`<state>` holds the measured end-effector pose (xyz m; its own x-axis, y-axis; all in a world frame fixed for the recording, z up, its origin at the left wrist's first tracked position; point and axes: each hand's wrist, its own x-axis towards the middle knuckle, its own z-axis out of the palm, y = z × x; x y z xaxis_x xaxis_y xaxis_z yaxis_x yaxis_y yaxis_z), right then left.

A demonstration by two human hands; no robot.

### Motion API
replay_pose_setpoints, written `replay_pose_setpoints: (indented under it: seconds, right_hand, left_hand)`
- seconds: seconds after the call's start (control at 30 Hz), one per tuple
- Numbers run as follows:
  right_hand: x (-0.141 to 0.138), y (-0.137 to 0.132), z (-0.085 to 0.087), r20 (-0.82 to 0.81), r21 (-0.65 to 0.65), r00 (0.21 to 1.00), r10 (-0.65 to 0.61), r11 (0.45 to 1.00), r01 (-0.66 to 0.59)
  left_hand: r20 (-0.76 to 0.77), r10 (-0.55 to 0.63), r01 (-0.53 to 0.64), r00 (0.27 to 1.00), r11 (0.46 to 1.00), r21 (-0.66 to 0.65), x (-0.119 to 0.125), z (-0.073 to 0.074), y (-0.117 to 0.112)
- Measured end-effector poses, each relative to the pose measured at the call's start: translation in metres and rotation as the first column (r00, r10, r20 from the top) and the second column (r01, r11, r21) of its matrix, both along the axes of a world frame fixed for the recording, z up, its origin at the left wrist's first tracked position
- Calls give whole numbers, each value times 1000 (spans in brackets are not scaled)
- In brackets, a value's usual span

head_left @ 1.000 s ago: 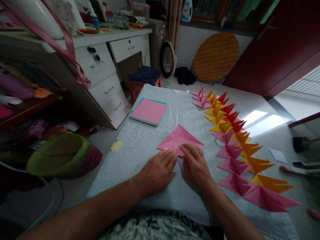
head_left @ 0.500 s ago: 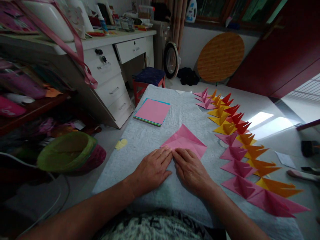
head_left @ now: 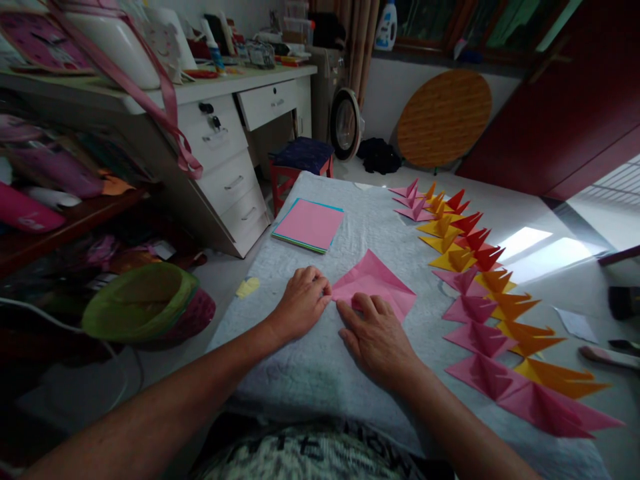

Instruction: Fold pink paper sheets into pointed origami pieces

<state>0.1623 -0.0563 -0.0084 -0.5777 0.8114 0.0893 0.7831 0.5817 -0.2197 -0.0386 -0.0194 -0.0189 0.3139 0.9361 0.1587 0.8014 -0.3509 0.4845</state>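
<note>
No text reads clearly. Dark letters on the grey-and-white patterned shirt [head_left: 310, 457] at the bottom edge are blurred. The label on the white-and-blue detergent bottle [head_left: 387, 25] is too small to read.

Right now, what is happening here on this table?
A person is folding paper on a table covered with grey cloth. The left hand pinches the left corner of a folded pink sheet, and the right hand lies flat on its near edge. A stack of square papers, pink on top, lies farther back. A row of folded pieces in pink, yellow, orange and red runs along the right side.
</note>
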Motion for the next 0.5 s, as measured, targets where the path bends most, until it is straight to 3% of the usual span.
replay_pose_setpoints:
  seconds: [0.5]
  right_hand:
    - [-3, 0, 6, 46, -46, 998, -34, 998, 37]
  left_hand:
    - [-117, 131, -141, 984, 987, -81, 0, -2, 3]
